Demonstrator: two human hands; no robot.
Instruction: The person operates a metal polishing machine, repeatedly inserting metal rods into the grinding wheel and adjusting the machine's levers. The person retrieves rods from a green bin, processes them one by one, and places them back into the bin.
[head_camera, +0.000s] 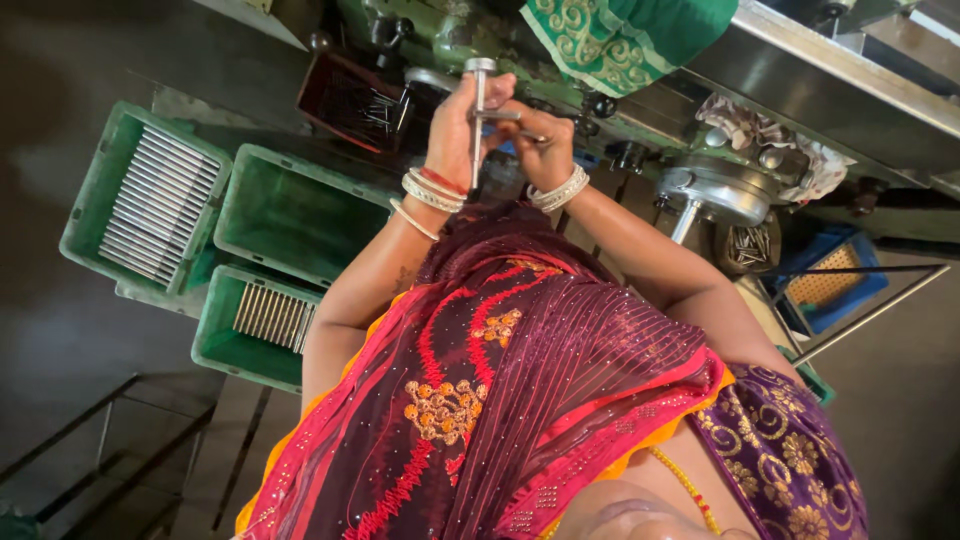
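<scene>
Dim workshop, dark floor (60, 330) (green crates (290, 215))

Three green crates (290, 210) sit on the dark floor (60, 330) beside the green machine (450, 40); two hold metal rods (160, 205).

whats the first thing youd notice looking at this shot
The eye goes first to the two hands raised together at top centre, the left hand and right hand gripping a shiny metal T-handled tool against a green machine. Next comes the bright red and maroon embroidered cloth that fills the lower middle. At left, green plastic crates hold rows of steel rods.
</scene>
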